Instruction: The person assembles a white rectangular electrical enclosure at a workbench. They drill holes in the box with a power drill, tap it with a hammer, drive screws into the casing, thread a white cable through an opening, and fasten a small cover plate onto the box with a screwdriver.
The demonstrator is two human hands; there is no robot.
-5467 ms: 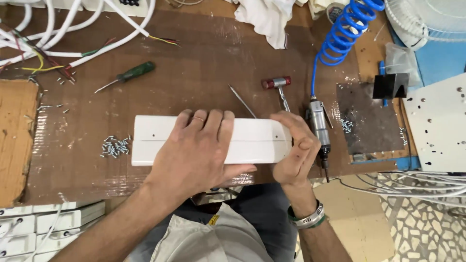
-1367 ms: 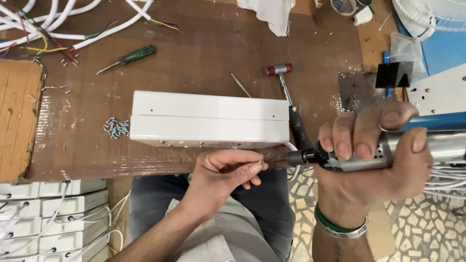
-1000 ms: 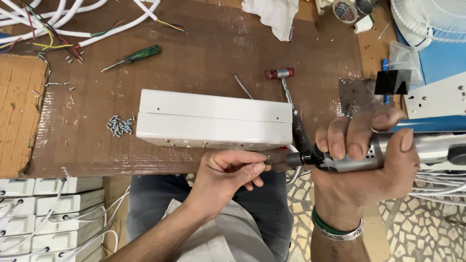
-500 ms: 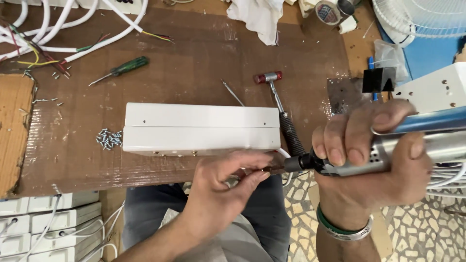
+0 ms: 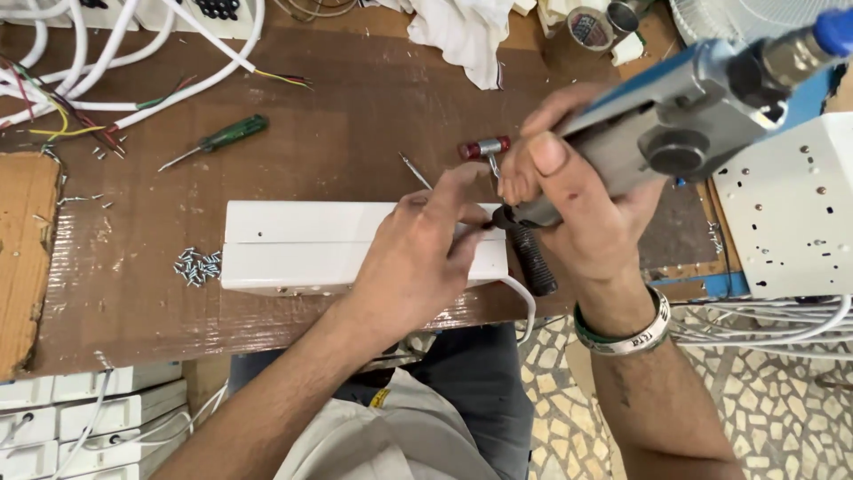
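At the near edge of the brown wooden workbench (image 5: 293, 116), a long white box housing (image 5: 302, 244) lies flat, its right end covered by both hands. The left hand (image 5: 418, 258) rests on that end with fingers curled, fingertips pinched at something too small to make out, just at the tool's tip. The right hand (image 5: 577, 209) is wrapped tightly around a grey pneumatic screwdriver (image 5: 657, 124), held tilted, nose down toward the housing; its bit is hidden behind the fingers, and its rear end and blue hose run out of the top right corner. A small hammer with a red head (image 5: 484, 148) is mostly hidden behind the right hand. A little heap of screws (image 5: 197, 265) lies just beside the housing's left end. Farther back lie a green-handled screwdriver (image 5: 218, 140), white cables (image 5: 133, 53) and a white cloth (image 5: 462, 36). The floor below is mosaic tile (image 5: 773, 409).
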